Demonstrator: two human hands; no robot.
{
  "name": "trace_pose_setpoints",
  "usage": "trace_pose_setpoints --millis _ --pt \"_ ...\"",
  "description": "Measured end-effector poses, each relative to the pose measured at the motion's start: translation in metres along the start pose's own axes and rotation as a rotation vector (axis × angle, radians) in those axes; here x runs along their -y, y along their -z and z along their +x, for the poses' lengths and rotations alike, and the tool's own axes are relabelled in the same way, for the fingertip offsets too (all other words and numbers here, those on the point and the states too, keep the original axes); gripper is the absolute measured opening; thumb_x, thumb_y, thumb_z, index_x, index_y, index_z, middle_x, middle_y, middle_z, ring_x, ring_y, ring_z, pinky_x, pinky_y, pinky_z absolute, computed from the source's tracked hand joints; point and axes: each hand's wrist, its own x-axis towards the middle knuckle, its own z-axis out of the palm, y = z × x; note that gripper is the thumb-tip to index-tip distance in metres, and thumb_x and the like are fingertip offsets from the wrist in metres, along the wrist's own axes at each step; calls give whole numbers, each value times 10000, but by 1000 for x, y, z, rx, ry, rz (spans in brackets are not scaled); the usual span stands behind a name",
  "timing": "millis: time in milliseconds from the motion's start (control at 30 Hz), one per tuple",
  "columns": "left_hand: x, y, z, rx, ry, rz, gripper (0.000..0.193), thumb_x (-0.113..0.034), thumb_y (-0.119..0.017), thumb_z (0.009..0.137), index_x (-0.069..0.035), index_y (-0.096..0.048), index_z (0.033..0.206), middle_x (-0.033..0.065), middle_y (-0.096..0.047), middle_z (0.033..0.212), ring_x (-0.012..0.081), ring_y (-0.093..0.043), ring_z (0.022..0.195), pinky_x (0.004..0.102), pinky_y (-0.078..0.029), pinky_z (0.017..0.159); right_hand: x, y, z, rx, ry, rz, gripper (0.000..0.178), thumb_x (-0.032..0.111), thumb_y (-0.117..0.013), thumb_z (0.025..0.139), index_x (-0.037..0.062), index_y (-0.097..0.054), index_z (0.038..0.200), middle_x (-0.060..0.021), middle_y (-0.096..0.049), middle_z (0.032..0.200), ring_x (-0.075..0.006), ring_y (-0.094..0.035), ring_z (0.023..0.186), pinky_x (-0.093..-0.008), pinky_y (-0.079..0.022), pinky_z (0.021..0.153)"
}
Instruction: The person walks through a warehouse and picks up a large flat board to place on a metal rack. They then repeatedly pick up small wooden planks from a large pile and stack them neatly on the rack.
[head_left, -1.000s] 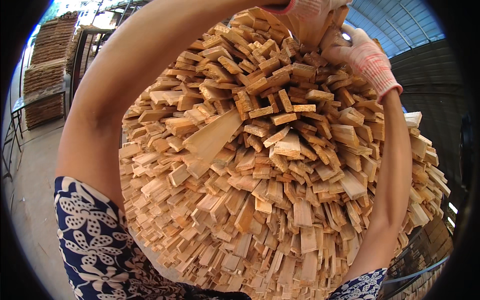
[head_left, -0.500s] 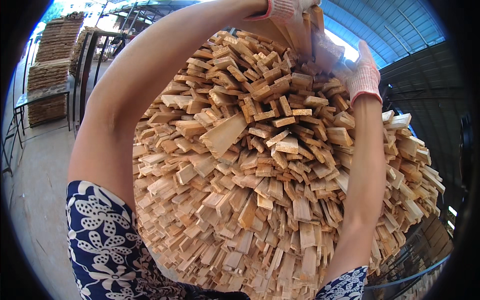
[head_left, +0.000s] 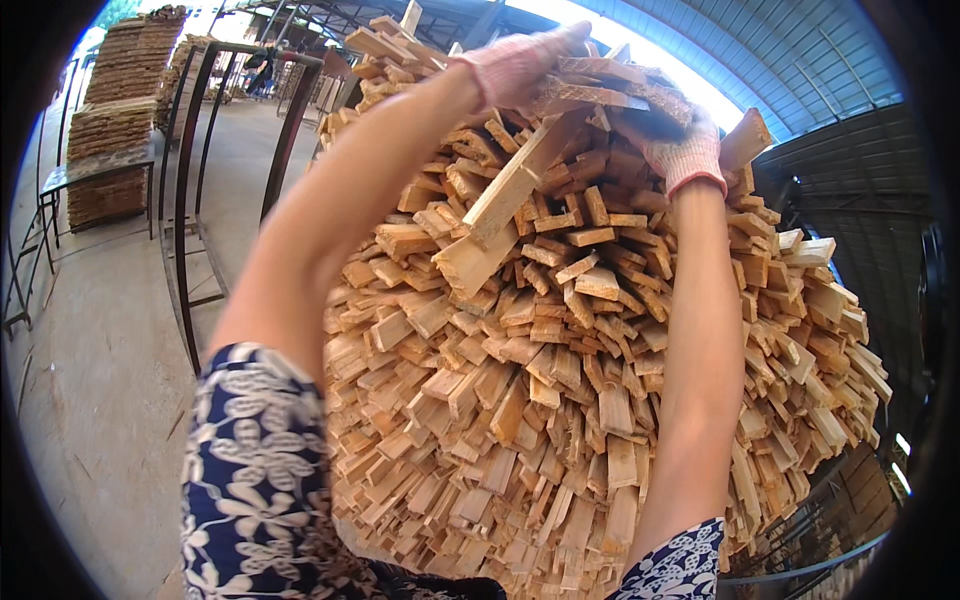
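Note:
Both my hands wear pale knitted gloves with pink cuffs and are up at the top of a big pile of rough wooden slats (head_left: pixel 480 390). My left hand (head_left: pixel 520 68) lies stretched out flat over the upper slats, fingers pointing right and a little blurred. Just right of it, my right hand (head_left: pixel 685 145) closes around the ends of a few loose slats (head_left: pixel 600 88); its fingertips are partly hidden among the wood. Below the hands, one longer slat (head_left: pixel 515 185) slants down to the left across the pile, its end sticking out toward me.
A dark metal frame (head_left: pixel 180 240) stands on the concrete floor (head_left: pixel 110 400) to the left. Behind it, tall slat stacks (head_left: pixel 120 110) rest on and around a metal table (head_left: pixel 95 172). A curved blue roof (head_left: pixel 780 50) and a dark wall (head_left: pixel 850 170) rise at the right.
My left hand has come down and left onto the slats. My right hand has moved slightly left and closed in on the loose slats. The long slanting slat now lies across the pile.

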Motion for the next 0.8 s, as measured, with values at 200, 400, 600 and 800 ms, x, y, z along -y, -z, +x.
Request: trace_pose_setpoints --millis 200,400,600,800 --pt "38 -24 44 37 111 -542 596 -466 -708 890 -44 -585 1292 166 -677 1177 222 -695 982 401 -620 741 54 -34 -25 -224 -492 880 350 190 -421 1024 5 -465 1317 -244 -572 1271 -401 -590 1175 -645 -506 989" --pt "-4 -60 0 -80 143 -555 486 -401 -766 861 -34 -619 1144 133 -700 1002 163 -713 782 303 -638 638 91 -36 -69 -278 -639 562 305 179 -487 1012 10 -484 1267 -189 -620 1183 -305 -667 1056 -514 -621 857" --pt "-69 -80 -45 -32 240 -598 652 -485 -777 825 3 -566 1202 162 -676 1024 220 -707 860 317 -634 691 140 -21 -108 -253 -636 561 295 235 -499 997 22 -528 1200 -145 -651 1098 -259 -689 927 -454 -633 837" --pt "-93 -131 -99 -228 390 12 947 -476 -762 810 -66 -257 1499 233 -603 1199 270 -689 938 367 -631 754 176 4 -181 -207 -673 130 333 256 -648 886 38 -632 1138 -111 -680 1026 -209 -705 843 -331 -619 689"
